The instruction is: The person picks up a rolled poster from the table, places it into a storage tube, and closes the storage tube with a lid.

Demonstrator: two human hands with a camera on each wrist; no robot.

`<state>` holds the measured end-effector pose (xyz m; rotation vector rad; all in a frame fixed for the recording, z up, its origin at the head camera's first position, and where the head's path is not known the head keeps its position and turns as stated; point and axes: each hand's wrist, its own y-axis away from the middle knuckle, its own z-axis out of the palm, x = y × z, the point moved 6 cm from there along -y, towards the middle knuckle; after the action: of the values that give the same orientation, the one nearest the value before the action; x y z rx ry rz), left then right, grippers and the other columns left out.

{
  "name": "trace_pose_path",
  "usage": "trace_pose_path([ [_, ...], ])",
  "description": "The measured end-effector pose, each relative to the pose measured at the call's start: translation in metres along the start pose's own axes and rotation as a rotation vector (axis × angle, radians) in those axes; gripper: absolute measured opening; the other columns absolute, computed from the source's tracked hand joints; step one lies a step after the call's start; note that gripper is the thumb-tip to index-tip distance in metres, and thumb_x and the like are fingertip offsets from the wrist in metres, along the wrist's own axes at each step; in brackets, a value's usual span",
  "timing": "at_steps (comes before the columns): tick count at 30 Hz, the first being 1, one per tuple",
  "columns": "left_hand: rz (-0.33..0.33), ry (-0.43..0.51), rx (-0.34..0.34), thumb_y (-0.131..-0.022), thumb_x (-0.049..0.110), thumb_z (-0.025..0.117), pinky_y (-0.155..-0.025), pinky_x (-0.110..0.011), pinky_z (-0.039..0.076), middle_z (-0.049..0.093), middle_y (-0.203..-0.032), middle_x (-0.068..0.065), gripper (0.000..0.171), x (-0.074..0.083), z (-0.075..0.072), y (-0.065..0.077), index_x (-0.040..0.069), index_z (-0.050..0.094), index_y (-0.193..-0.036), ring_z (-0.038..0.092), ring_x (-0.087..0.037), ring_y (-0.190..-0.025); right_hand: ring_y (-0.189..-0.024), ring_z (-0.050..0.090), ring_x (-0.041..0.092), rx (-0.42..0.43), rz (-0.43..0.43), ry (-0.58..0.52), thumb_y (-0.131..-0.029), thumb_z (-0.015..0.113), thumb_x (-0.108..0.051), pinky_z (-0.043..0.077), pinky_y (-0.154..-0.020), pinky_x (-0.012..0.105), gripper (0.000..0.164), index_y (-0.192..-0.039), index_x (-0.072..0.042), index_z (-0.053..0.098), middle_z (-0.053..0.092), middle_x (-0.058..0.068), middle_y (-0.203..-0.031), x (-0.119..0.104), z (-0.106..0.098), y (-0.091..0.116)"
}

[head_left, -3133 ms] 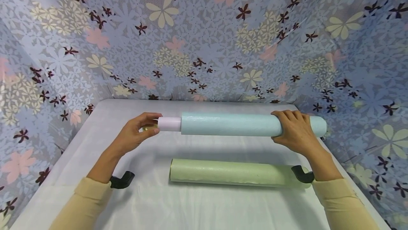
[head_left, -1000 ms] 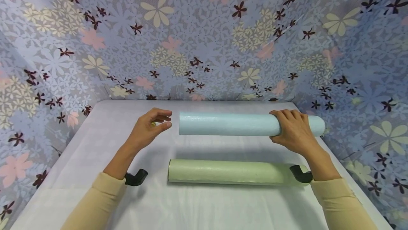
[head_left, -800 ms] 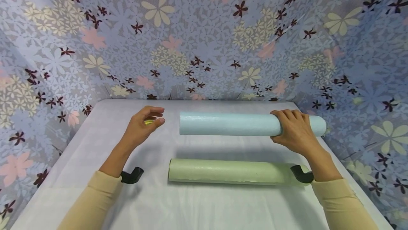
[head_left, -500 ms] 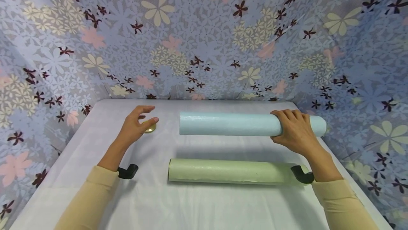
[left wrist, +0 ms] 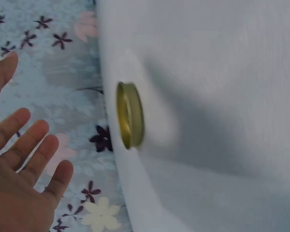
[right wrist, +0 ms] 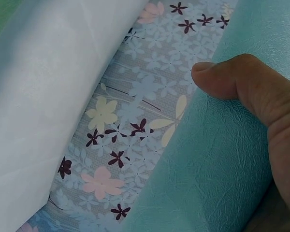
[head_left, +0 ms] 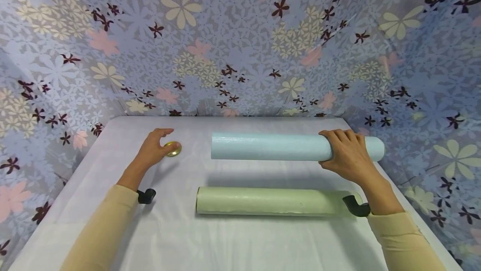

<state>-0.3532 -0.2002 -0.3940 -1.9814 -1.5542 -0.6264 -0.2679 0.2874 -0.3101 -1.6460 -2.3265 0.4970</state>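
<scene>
My right hand [head_left: 347, 154] grips a light blue tube [head_left: 268, 146] near its right end, holding it level above the table. The right wrist view shows the thumb [right wrist: 251, 82] laid along the tube's textured surface [right wrist: 198, 159]. To the left, my left hand [head_left: 152, 150] hovers with thumb and fingers spread beside a gold jar lid [head_left: 175, 150]. In the head view the thumb overlaps part of the lid. The left wrist view has the lid [left wrist: 132, 116] on the white cloth, apart from the loosely extended fingers of the left hand [left wrist: 24, 169].
A pale green tube [head_left: 274, 201] lies across the table in front of the blue one. White cloth covers the table [head_left: 180, 241]. Flowered fabric [head_left: 233, 45] hangs behind and at both sides. Black mounts [head_left: 146, 196] sit at both wrists.
A pale lilac inner tube that stuck out of the blue tube's left end is no longer visible. My left hand has moved left and let go of the gold lid. The right hand keeps its hold.
</scene>
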Motion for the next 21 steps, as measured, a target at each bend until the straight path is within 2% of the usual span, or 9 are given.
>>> trace_pose_path([
  [4,0.002,-0.068,-0.022,-0.090,0.033,0.064,-0.105,-0.061,0.029,0.039,-0.142,-0.027,0.063,-0.009,0.004,-0.009,0.000,0.042,-0.139,0.032,-0.046,-0.131,-0.106,0.047,0.041,0.004,-0.005,0.002,-0.060,0.084,-0.023,0.031,-0.088,0.057,0.075,-0.126,-0.012,0.050,0.058,0.016,-0.117,0.001,0.000,0.000],
  [12,-0.053,-0.207,-0.101,-0.090,0.035,0.062,-0.105,-0.065,0.025,0.037,-0.142,-0.029,0.063,-0.025,0.014,-0.021,0.000,0.042,-0.139,0.033,-0.047,-0.129,-0.107,0.046,0.041,-0.007,0.004,-0.007,-0.060,0.084,-0.023,0.030,-0.089,0.057,0.076,-0.126,-0.012,0.050,0.058,0.017,-0.117,0.001,0.001,0.001],
  [21,-0.071,-0.275,-0.135,-0.088,0.035,0.063,-0.099,-0.066,0.031,0.040,-0.137,-0.032,0.064,-0.033,0.022,-0.025,-0.001,0.043,-0.138,0.036,-0.050,-0.126,-0.107,0.046,0.041,-0.002,0.001,-0.004,-0.059,0.084,-0.023,0.030,-0.088,0.057,0.076,-0.126,-0.012,0.051,0.058,0.016,-0.116,0.004,0.002,0.001],
])
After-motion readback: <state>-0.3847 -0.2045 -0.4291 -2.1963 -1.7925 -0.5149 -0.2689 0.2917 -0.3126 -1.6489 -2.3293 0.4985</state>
